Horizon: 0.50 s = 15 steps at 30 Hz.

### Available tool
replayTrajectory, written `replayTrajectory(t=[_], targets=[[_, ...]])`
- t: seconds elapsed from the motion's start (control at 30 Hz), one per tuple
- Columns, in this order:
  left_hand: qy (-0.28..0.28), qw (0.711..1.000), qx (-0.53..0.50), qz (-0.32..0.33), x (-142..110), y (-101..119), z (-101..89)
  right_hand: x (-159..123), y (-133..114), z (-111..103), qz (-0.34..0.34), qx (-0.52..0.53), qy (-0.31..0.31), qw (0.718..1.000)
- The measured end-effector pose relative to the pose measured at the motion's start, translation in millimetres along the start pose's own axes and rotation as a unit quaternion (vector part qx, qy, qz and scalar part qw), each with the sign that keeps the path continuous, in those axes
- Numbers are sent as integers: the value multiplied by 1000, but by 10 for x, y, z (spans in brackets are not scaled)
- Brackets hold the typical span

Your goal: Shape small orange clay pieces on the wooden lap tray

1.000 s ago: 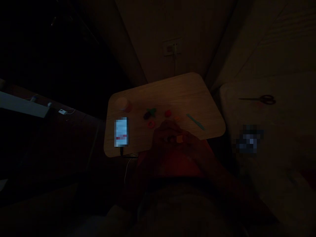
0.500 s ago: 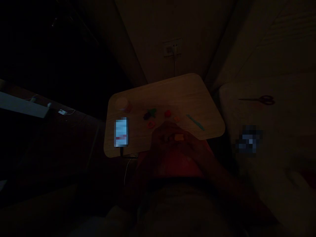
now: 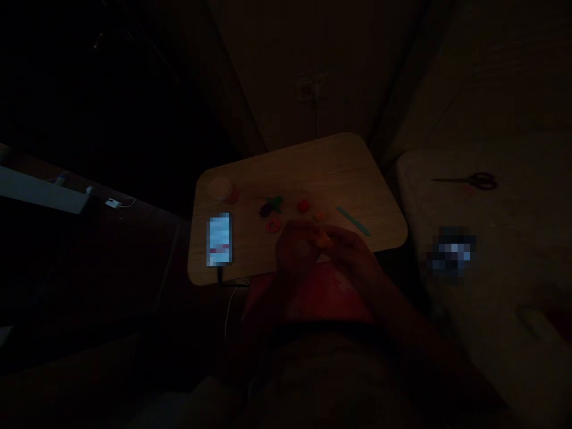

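Observation:
Close to the near edge of the small wooden table (image 3: 286, 161), both hands meet around an orange lump (image 3: 323, 239) that looks like modelling clay. My left hand (image 3: 295, 247) is closed on its left side; my right hand (image 3: 355, 253) pinches it from the right. The fingers partly hide its shape, and the light is very dim. Just beyond lie a small red ball (image 3: 304, 205) and a small orange piece (image 3: 319, 215). A red ring-like piece (image 3: 273, 226) and a green and purple piece (image 3: 271, 205) sit to the left. A teal modelling tool (image 3: 353, 221) rests on the right.
A phone with a lit, blurred screen (image 3: 219, 239) lies at the table's left, a cable at its lower end. Behind it stands a round, pale-lidded tub (image 3: 221, 188). Scissors (image 3: 473, 180) and a blurred dark object (image 3: 452, 255) lie on the pale surface to the right.
The orange lump has shifted slightly up and away from me and looks less flat-edged now. Both hands have turned a little around it. The things on the table have stayed put.

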<state>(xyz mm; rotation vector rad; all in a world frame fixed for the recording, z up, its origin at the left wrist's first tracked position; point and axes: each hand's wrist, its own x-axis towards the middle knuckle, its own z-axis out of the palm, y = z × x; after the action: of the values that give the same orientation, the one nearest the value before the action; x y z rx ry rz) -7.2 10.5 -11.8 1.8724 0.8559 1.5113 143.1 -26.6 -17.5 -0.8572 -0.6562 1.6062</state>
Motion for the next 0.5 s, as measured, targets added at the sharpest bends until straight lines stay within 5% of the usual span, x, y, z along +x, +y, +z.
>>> replayTrajectory(t=[0.13, 0.3, 0.5], targets=[[-15, 1000, -4, -7, -26, -40, -40, 13, -50, -31, -60, -82, 61, 993], [-46, 997, 25, -60, 32, -42, -97, 16, -105, -80, -179, -256, 103, 944], [-13, 999, 36, -22, 36, -19, -78, -13, -68, -59, -222, -280, 148, 922]])
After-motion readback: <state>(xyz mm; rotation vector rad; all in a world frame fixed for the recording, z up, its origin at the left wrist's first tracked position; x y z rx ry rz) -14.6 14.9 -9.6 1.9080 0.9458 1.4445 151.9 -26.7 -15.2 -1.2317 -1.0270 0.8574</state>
